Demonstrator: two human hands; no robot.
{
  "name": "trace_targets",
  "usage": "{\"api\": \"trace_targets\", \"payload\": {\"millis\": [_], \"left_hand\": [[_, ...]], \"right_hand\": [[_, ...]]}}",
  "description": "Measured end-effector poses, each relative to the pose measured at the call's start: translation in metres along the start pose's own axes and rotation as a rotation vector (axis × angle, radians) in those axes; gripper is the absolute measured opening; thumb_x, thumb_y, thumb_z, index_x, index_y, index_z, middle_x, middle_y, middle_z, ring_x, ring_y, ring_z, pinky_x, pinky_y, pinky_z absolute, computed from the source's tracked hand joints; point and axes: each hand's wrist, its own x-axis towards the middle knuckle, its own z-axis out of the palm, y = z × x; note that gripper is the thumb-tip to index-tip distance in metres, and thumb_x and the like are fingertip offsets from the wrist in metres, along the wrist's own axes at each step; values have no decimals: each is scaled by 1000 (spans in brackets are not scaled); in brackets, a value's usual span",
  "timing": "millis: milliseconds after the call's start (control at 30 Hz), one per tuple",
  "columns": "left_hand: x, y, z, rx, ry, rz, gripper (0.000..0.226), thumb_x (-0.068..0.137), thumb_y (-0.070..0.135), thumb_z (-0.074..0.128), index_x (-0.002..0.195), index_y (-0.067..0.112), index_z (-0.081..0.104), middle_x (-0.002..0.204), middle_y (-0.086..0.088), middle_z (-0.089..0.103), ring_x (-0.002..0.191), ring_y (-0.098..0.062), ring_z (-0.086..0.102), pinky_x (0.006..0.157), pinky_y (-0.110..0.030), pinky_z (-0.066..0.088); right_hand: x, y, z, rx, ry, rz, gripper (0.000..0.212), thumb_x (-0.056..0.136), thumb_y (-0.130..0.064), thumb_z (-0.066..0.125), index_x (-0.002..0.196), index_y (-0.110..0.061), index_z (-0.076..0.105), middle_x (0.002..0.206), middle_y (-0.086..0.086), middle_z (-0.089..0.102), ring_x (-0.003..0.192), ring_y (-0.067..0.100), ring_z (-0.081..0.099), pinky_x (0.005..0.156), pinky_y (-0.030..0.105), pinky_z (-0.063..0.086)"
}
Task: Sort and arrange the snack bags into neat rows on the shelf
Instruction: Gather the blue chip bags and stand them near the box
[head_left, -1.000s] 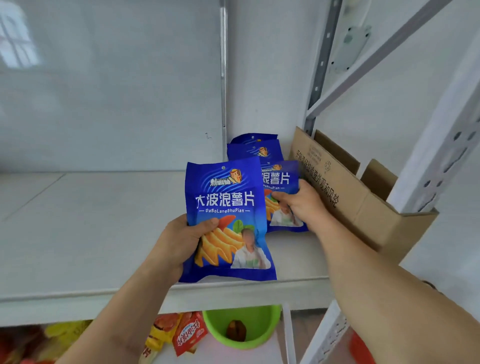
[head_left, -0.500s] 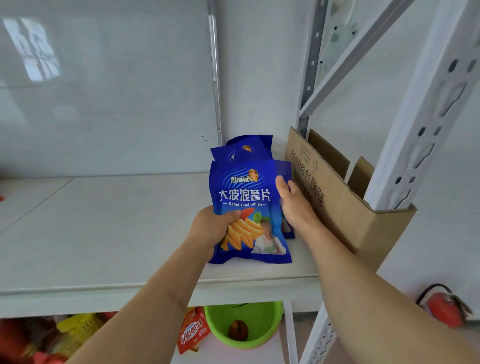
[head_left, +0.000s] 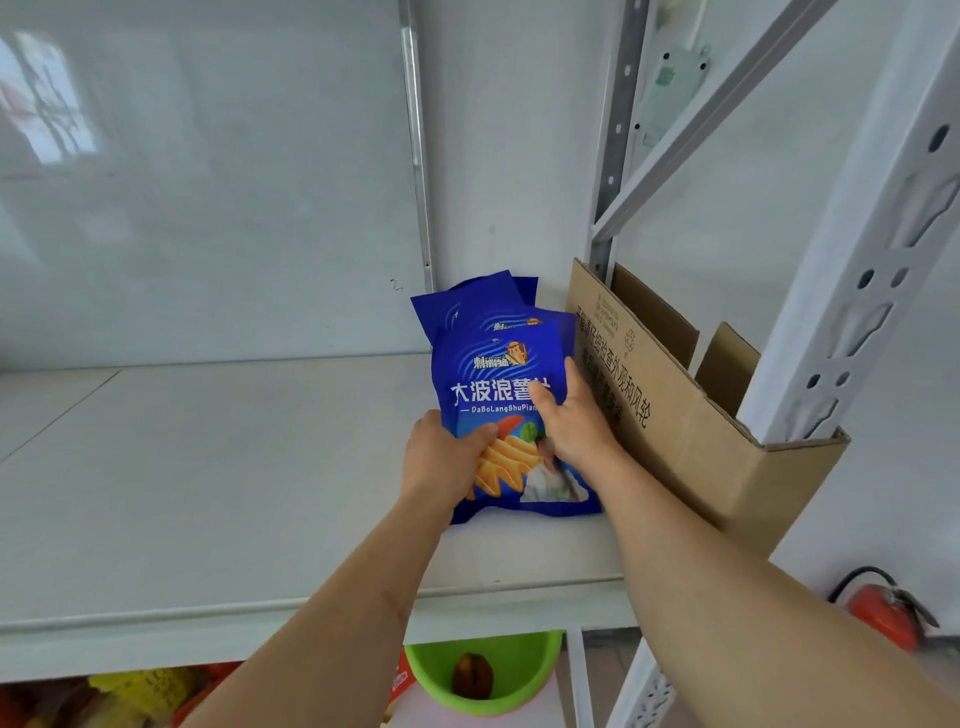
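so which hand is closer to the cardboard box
Right. The right hand lies on the front blue snack bag right beside the cardboard box; the left hand grips the bag's far side.

The chip bag (head_left: 506, 410) I hold is glossy blue plastic film, smooth and slightly crinkled under my fingers. The shelf board (head_left: 208, 467) looks matt and smooth, off-white. Beside it the box (head_left: 670, 415) is plain brown cardboard, dull and papery. The shelf upright (head_left: 872, 270) is white-painted metal with punched holes. The back wall panel (head_left: 208, 182) is shiny, reflecting light.
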Motion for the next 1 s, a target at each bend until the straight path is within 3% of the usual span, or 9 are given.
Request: {"api": "trace_targets", "payload": {"millis": [67,200,333,467,567,667,767,867,1000], "left_hand": [[4,-1,2,22,-2,19,45,85,42,76,115,15,56,109,-2,70,92,-19,69,78,-35,58],[8,5,3,19,-6,20,46,83,43,77,109,18,50,106,1,66,90,-17,67,73,-30,55],[9,7,0,87,16,57,52,82,48,76,116,19,48,114,0,66,93,-16,65,76,-31,56],[4,5,-5,213,81,83,70,92,52,63,144,13,39,141,-5,53,120,-22,59,92,-39,54],[-5,4,-17,394,148,120,65,98,53,50,148,13,38,149,-4,46,128,-24,53,97,-40,47],[-16,-4,-43,680,270,245,43,102,43,45,133,16,56,136,-2,57,117,-25,58,89,-38,46],[-18,-22,-80,1047,335,548,21,95,27,61,100,11,73,100,-6,71,89,-30,66,71,-37,48],[-19,-38,-126,1291,347,725,18,74,14,80,64,12,65,64,-4,63,58,-28,60,52,-32,41],[-26,-51,-193,1515,324,727,17,76,18,77,65,15,64,63,-1,60,58,-24,58,53,-31,35]], "right_hand": [[6,2,1,-35,19,11,71,94,-43,60,152,-27,24,139,0,51,120,17,58,81,34,60],[11,3,5,-114,88,6,67,93,-45,63,148,-26,31,137,0,55,116,16,61,79,33,59],[7,-10,3,-334,141,-28,71,95,-46,58,153,-20,25,148,3,44,126,19,53,88,36,55],[-3,-25,1,-639,161,-110,70,100,-49,47,155,-16,21,158,7,29,140,24,37,104,41,45],[-13,-34,1,-835,174,-231,59,102,-48,41,151,-16,32,156,7,34,142,25,34,111,43,37],[-26,-45,8,-1031,138,-487,45,103,-42,39,136,-16,54,146,5,48,135,23,42,107,40,36],[-42,-56,33,-1171,-7,-750,32,101,-32,43,119,-15,63,126,3,60,117,25,52,99,39,36],[-61,-67,73,-1198,-91,-913,23,97,-23,48,105,-14,68,109,6,65,103,28,58,90,41,39],[-87,-86,138,-1161,-179,-1030,8,84,-12,63,85,-11,71,86,8,68,82,31,63,74,38,43]]}}
